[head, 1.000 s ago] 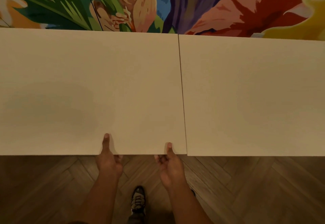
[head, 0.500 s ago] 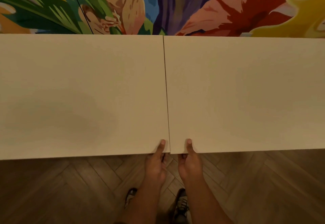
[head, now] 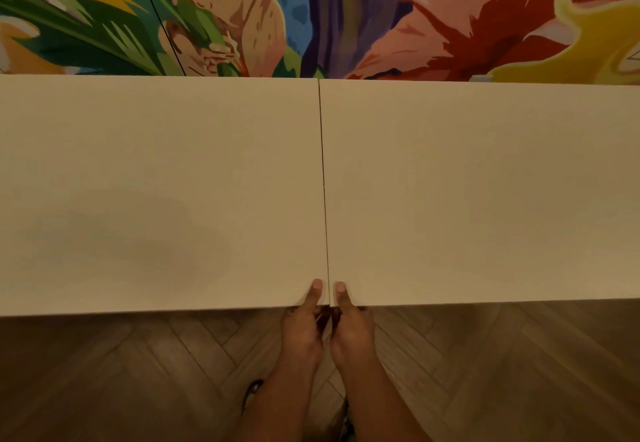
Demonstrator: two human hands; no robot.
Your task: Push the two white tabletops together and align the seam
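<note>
Tabletops (head: 159, 181) butted, thin seam (head: 323, 199).

Warm, dim light lies over the left tabletop (head: 156, 181), where a soft grey shadow blotches the surface left of the seam (head: 323, 199). No glare anywhere. The floor (head: 138, 372) below that seam sits murky. Straight table edges bow slightly away from the seam, and the whole scene looks a bit soft.
</note>
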